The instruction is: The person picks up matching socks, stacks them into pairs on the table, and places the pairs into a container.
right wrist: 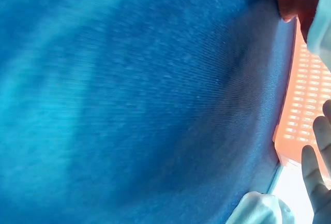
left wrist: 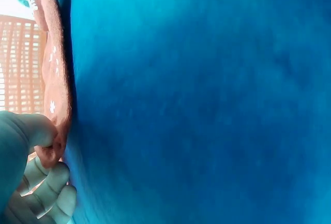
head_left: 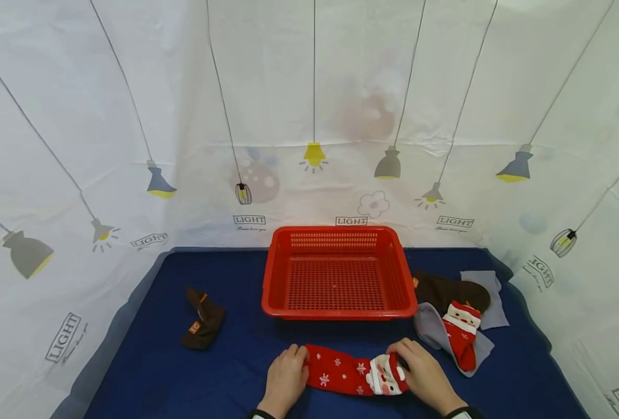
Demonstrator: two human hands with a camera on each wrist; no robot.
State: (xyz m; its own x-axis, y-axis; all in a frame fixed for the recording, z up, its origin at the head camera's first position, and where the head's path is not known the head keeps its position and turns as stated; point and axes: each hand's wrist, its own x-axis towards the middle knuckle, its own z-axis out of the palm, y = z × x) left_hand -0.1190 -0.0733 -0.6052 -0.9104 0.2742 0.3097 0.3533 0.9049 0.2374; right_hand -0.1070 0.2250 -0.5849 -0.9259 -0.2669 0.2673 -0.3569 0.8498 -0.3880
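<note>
A red Christmas sock [head_left: 341, 370] with white snowflakes and a Santa face lies stretched sideways in front of the basket. My left hand [head_left: 285, 375] pinches its plain red end. In the left wrist view, the left thumb [left wrist: 39, 130] presses on the sock [left wrist: 56, 79] with fingers below it. At the Santa end, my right hand [head_left: 421, 372] holds the sock's edge, its thumb hidden in the head view. Several right fingers [right wrist: 313, 175] show outstretched at the right wrist view's edge; the pinch itself is out of that frame.
A red plastic basket [head_left: 335, 314] stands behind the hands on the dark blue cloth [head_left: 184, 390]. Brown socks [head_left: 205, 326] lie at the left. On the right are another Santa sock [head_left: 461, 340], a brown sock [head_left: 448, 292] and grey socks [head_left: 490, 291], overlapping.
</note>
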